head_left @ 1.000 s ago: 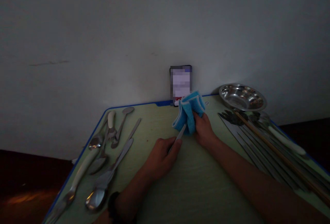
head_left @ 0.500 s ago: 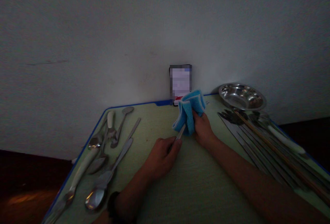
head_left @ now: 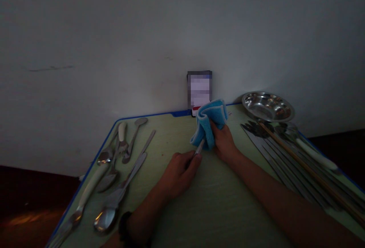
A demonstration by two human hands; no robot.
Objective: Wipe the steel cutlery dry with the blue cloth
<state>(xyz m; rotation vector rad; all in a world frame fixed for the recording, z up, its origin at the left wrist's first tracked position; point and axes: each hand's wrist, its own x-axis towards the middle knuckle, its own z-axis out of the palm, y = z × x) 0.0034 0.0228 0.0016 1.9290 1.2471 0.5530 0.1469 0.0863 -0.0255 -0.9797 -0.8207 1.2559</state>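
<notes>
My left hand (head_left: 179,174) is closed on the handle of a thin metal utensil (head_left: 199,148), whose far end is buried in a blue cloth (head_left: 209,123). My right hand (head_left: 225,143) is wrapped round that cloth, squeezing it about the utensil's hidden end. Both hands hover just above the pale green table (head_left: 211,210), near its middle. What kind of utensil it is cannot be seen.
Several spoons and knives (head_left: 116,175) lie along the table's left side. Many long metal utensils and a wooden stick (head_left: 302,164) lie at the right, behind them a steel bowl (head_left: 267,106). A small box (head_left: 200,90) leans on the wall at the back edge.
The right hand with the cloth has shifted slightly along the utensil; the cloth's folds have changed a little. The left hand has stayed almost where it was.
</notes>
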